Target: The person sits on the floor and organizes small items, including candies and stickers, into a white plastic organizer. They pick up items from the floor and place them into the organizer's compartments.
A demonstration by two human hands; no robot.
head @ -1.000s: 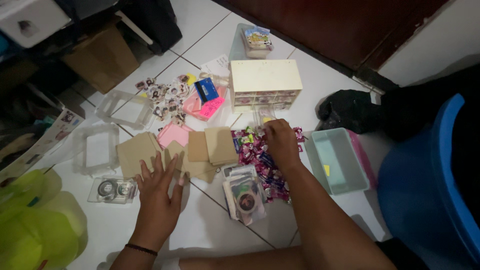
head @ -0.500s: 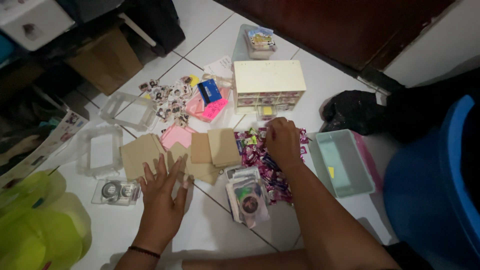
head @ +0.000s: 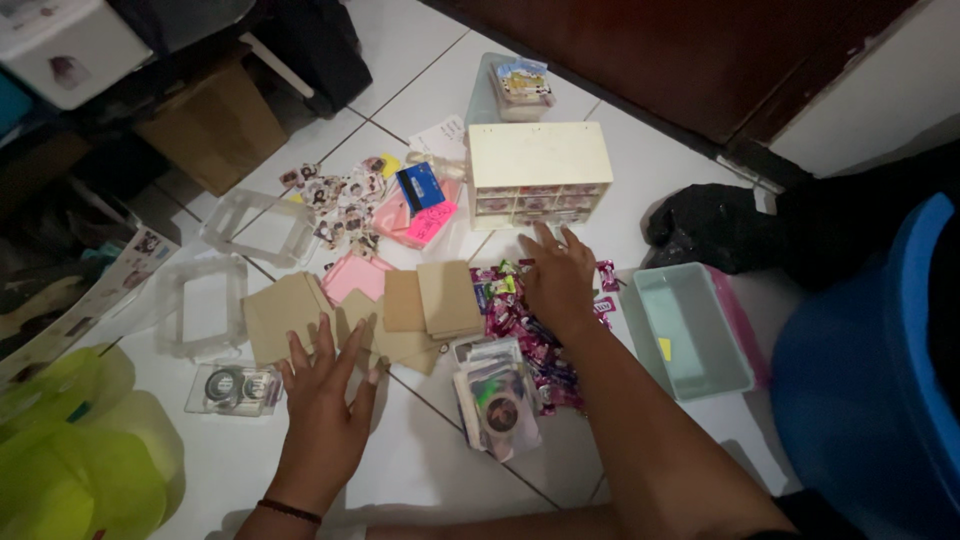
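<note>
Head view: since the earlier frames we see our right hand [head: 556,277] change most. A second ago it sat curled over the far edge of the candy pile [head: 525,325], fingers tucked as if pinching at something near the cream mini drawer chest [head: 540,172]; now the fingers are spread and stretched flat toward the chest's lowest drawers, palm down on the sweets, gripping nothing that we can make out. The small drawer that jutted out in front of the chest half a second ago no longer shows, hidden under or behind our fingers.

Our left hand [head: 325,395] has barely moved. It lies open, fingers fanned, flat on the white tiled floor [head: 430,470], its fingertips touching the near edges of the brown card sheets [head: 385,310], and it holds nothing.

The candy pile lies on the floor between the card sheets and the pale green plastic tray [head: 690,330], just in front of the chest. A stack of sleeved photo cards [head: 495,395] rests against the pile's near side, beside our right forearm. A clear box with tape rolls [head: 232,388] sits just left of our left hand, and pink envelopes [head: 410,215] lie beyond the card sheets.
</note>
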